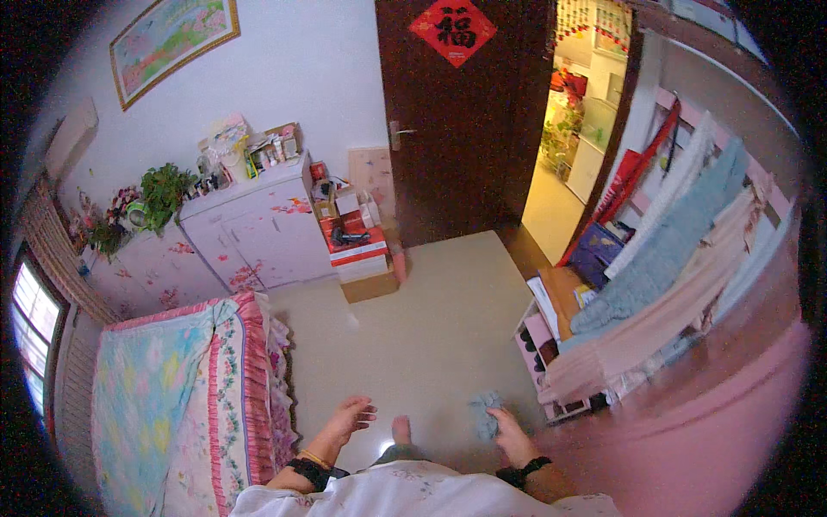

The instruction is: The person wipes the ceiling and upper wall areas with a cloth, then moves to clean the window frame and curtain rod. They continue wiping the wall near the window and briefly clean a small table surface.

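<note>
Bunched light-blue cloth (486,413) hangs from my right hand (513,434), above the tiled floor on the right side of my body. My left hand (352,417) is in the air with its fingers apart and holds nothing. Beside it, to the left, is the bed (226,388) with a ruffled floral cover and a blue and yellow blanket (152,381) on top. One bare foot (402,429) shows on the floor between my hands.
Clothes and towels (672,232) hang over a rack on the right, above a small shelf (539,349). Ahead stands a dark wooden door (452,142) beside a lit doorway (568,161). Stacked boxes (358,255) adjoin white cabinets (278,239). Pink fabric (723,413) fills the lower right.
</note>
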`<state>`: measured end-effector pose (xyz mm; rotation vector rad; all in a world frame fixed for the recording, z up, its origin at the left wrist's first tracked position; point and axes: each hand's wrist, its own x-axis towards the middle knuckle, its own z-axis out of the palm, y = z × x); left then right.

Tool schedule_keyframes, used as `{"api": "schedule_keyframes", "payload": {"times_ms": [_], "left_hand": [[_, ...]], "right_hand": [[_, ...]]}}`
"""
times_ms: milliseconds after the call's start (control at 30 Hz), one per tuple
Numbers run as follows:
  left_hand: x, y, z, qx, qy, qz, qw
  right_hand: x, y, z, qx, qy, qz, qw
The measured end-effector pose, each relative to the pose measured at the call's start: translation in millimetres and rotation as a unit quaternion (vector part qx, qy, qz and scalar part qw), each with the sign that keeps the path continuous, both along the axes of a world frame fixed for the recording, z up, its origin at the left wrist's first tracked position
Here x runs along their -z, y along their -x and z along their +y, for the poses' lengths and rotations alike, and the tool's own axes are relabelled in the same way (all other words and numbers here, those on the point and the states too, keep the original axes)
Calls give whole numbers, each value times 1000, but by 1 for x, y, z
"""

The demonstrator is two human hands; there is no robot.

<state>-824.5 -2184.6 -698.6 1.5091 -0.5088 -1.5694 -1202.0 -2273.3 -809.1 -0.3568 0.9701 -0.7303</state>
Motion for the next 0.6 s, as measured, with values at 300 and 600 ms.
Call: {"api": "schedule_keyframes", "payload": {"times_ms": [300, 600], "left_hand": [[4, -83, -129, -42, 21, 18, 999], [9, -141, -233, -39, 40, 35, 998]], "right_hand": [[32, -38, -123, -174, 571, 380, 707], [-144, -133, -173, -129, 351, 275, 886]]}}
